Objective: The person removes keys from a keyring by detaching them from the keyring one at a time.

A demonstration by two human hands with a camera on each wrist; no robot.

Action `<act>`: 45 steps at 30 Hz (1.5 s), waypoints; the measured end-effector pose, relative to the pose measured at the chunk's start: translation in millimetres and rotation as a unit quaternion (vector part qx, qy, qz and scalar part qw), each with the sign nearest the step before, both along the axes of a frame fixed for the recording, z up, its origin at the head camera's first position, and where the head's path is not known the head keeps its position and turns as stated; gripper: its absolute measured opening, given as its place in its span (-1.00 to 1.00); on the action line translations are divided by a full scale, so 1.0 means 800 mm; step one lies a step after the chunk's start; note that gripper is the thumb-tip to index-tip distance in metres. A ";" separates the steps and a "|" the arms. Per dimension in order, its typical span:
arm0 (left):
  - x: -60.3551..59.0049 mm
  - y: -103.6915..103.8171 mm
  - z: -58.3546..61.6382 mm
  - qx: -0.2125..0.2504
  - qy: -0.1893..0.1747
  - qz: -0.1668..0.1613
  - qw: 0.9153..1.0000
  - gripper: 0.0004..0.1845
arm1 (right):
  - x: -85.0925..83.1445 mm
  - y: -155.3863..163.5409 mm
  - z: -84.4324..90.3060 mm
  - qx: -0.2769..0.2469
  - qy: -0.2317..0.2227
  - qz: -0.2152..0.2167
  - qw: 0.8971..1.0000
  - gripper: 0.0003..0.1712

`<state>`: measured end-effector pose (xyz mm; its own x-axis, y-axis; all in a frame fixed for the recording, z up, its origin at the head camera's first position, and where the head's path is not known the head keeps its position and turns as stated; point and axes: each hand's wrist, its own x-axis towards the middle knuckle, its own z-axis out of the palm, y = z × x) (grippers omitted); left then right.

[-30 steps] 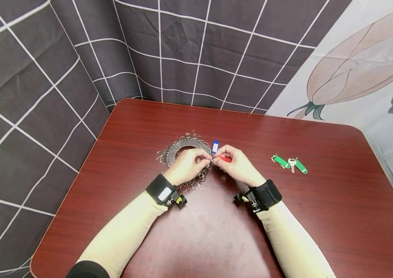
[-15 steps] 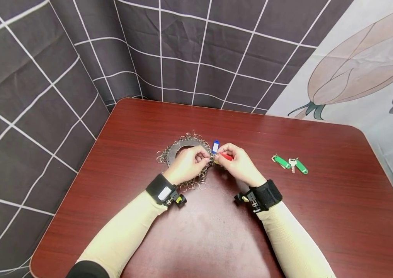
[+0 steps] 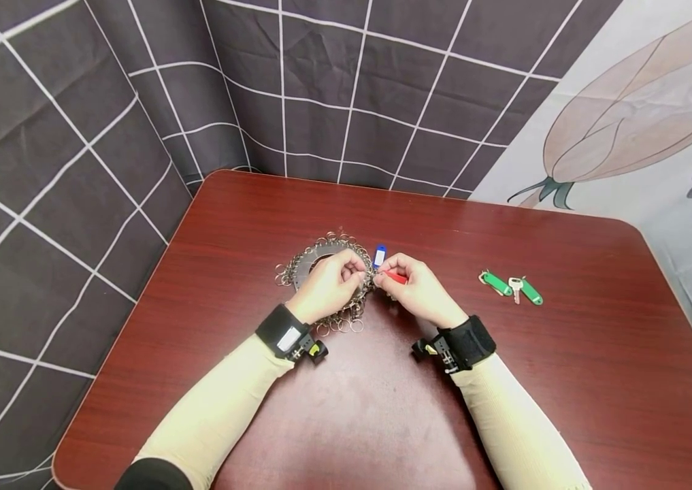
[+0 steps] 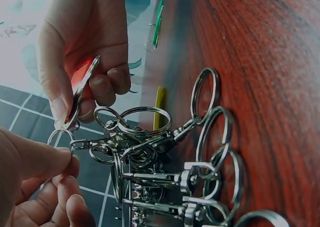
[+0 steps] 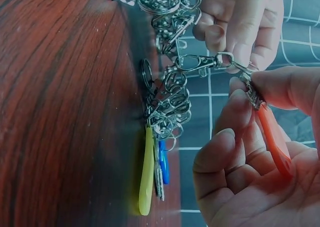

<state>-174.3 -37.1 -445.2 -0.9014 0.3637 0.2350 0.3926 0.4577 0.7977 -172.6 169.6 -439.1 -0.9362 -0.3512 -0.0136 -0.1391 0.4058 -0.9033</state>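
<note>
While both hands meet near the middle of the worktop (image 3: 505, 381), we log positions from left to right. Furthest left lies the heap of metal key rings (image 3: 297, 269), fanned around a grey disc (image 3: 311, 264) and partly hidden under the left hand (image 3: 328, 286). That hand has its fingers curled and pinches one small ring with a swivel clasp (image 5: 197, 63), which hangs out from the heap; the wrist views show thumb and forefinger closed on it. Just right of it, fingertip to fingertip, the right hand (image 3: 416, 289) pinches the red key tag (image 3: 396, 278) by its metal end, which touches the pinched ring (image 4: 61, 135). Whether the two are linked we cannot tell. A blue tag (image 3: 380, 255) sits just behind the fingertips, at the heap's edge, and a yellow tag (image 5: 146, 169) lies flat beside it, seen only from the wrists. Crowded rings and clasps stand close around the pinch point. Well apart to the right, two green tags (image 3: 511, 287) with a small key between them rest on the worktop.
</note>
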 end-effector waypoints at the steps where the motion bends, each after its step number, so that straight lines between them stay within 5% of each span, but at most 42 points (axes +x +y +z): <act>1: 0.001 0.000 0.001 -0.003 -0.002 0.000 1.000 -0.94 | 0.000 0.000 0.000 -0.001 0.001 0.000 1.000 -0.79; 11: 0.003 0.002 0.004 -0.045 -0.023 -0.025 0.998 -0.93 | -0.001 0.000 0.002 -0.002 0.029 -0.014 0.999 -0.86; 21: 0.003 0.004 0.003 -0.047 -0.026 -0.037 0.998 -0.95 | -0.002 -0.001 0.006 -0.038 0.006 -0.024 0.999 -0.84; 26: 0.002 0.004 -0.001 -0.040 -0.013 -0.023 0.999 -0.95 | 0.005 -0.007 0.021 -0.035 -0.001 -0.022 0.999 -0.84; 35: 0.002 0.003 -0.002 -0.020 -0.003 0.010 1.000 -0.92 | 0.001 -0.001 0.002 -0.021 -0.011 0.009 1.000 -0.81; 45: 0.001 0.003 0.000 -0.013 -0.003 0.008 1.000 -0.93 | -0.001 0.001 -0.001 -0.010 -0.009 0.018 1.000 -0.83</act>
